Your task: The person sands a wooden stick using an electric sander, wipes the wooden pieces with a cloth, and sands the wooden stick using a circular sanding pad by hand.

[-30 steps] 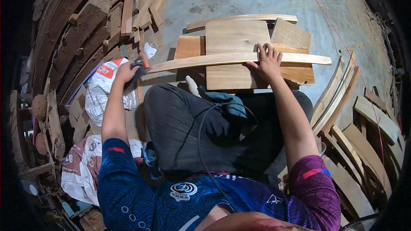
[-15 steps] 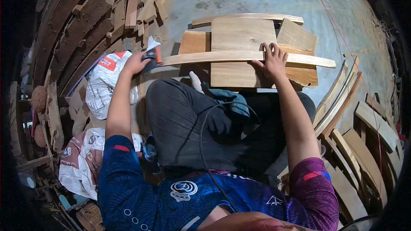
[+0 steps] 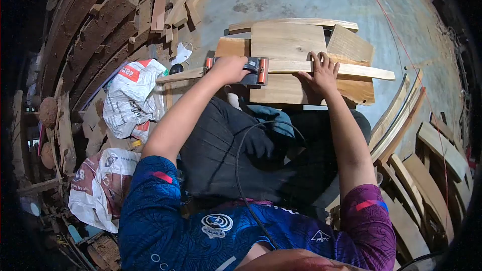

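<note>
My left hand is wrapped round a dark hand tool with orange-red ends, which lies flat on a long, slightly curved wooden strip. The strip crosses a wide pale board. On the strip, right of the tool, my right hand presses down with its fingers spread. Other wood lies around the board: an orange-brown piece to the left, a pale piece to the right and a curved strip behind.
White printed sacks lie at the left, near a white mask-like item. Stacked dark timber fills the upper left. Curved wooden pieces stand at the right. A black cable runs over my lap.
My left hand has moved right with the tool, from the strip's left end to the board's left edge. My right hand stays on the strip. The view has shifted slightly.
</note>
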`<state>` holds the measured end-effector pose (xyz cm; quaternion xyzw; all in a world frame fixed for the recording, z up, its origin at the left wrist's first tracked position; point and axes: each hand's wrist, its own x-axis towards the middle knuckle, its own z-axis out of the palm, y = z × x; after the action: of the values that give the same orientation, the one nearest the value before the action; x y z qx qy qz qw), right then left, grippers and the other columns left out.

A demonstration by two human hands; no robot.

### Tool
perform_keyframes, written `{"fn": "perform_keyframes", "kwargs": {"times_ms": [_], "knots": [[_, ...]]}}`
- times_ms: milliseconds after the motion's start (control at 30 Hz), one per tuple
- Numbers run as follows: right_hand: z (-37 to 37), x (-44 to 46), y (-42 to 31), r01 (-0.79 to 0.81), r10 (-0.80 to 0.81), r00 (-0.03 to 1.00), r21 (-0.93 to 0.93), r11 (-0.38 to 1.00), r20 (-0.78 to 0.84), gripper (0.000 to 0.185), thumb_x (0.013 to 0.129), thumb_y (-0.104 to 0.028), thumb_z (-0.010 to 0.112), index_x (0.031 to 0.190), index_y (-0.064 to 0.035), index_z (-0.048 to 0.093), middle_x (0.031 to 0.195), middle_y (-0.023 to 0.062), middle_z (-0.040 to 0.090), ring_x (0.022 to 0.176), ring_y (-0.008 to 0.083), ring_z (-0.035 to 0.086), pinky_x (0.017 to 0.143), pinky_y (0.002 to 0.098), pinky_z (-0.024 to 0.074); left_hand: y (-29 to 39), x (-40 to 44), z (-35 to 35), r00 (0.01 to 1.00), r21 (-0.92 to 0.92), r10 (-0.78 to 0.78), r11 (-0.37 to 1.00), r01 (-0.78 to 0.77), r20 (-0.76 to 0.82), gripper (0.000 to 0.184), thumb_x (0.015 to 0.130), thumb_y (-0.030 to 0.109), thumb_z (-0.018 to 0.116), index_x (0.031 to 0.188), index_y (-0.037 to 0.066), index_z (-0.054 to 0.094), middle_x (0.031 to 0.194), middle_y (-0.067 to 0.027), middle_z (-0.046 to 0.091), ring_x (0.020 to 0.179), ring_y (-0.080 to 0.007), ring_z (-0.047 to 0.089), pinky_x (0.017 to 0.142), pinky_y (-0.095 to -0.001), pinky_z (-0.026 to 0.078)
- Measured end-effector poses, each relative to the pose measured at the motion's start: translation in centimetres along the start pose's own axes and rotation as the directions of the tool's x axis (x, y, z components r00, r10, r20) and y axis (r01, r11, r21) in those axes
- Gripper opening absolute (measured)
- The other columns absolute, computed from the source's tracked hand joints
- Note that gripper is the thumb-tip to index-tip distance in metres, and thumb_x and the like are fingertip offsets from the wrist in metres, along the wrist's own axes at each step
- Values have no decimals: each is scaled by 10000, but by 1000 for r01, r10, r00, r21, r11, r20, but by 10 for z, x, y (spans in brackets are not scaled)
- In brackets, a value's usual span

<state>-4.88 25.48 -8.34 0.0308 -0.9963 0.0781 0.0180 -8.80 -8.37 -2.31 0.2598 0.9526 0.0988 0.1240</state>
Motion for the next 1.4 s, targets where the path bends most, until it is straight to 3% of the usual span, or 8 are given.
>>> {"fn": "perform_keyframes", "kwargs": {"times_ms": [233,333,667,767,1000,1167,1267,1400], "knots": [[-1,-1,-1,-9,10,1000,41,999,-25,919,820,-744,549,1516,-177,350,1501,169,340,1409,408,295,1154,664,107,-133,-73,-26,957,8,-290,957,290,21,376,910,368,652,1078,32,644,1025,-240,684,971,-423,645,837,-480,508],[3,0,-1,-8,9,999,25,1000,-51,932,821,-745,548,1520,-165,343,1503,167,338,1406,408,296,1158,658,107,-135,-79,-32,932,93,-360,930,356,35,371,913,365,647,1077,33,644,1020,-240,684,970,-423,645,835,-479,507],[4,5,-1,-4,4,1000,1,1000,-30,946,811,-751,556,1523,-168,337,1507,160,323,1421,389,286,1158,656,98,85,46,15,999,79,19,997,-15,-38,257,829,278,674,926,42,697,919,-200,719,872,-371,704,769,-475,562],[2,1,0,-6,6,1000,5,1000,-28,932,809,-751,559,1514,-180,349,1502,161,324,1411,387,287,1156,655,102,76,38,11,999,35,43,998,-44,21,302,835,299,700,948,24,647,894,-211,701,860,-403,683,759,-506,545],[-3,2,-2,-9,10,1000,30,1000,-17,970,796,-733,607,1536,-186,299,1521,170,308,1424,402,284,1139,676,103,-54,-16,-19,984,57,-171,984,167,56,369,877,363,680,1008,19,675,971,-233,700,933,-415,667,823,-501,530],[-16,3,-17,-7,15,988,-51,999,156,1264,577,-809,726,1572,-222,212,1553,183,256,1425,494,219,1089,761,75,-4,19,-5,985,4,-174,985,174,4,320,856,345,698,968,46,699,953,-224,703,904,-419,673,784,-495,543],[-4,3,-9,18,-20,993,16,1000,114,1368,494,-830,748,1584,-233,177,1579,152,229,1430,513,198,1087,768,60,51,54,14,985,16,-145,989,147,-94,314,835,313,713,965,29,679,917,-190,721,873,-369,708,755,-498,559],[-7,6,-8,9,-13,986,26,1000,165,1432,461,-827,767,1593,-229,125,1602,138,204,1442,518,183,1088,766,59,98,55,11,972,-111,47,991,-74,-229,560,803,300,736,1220,16,494,1227,-223,555,1184,-403,544,982,-510,452]]}}
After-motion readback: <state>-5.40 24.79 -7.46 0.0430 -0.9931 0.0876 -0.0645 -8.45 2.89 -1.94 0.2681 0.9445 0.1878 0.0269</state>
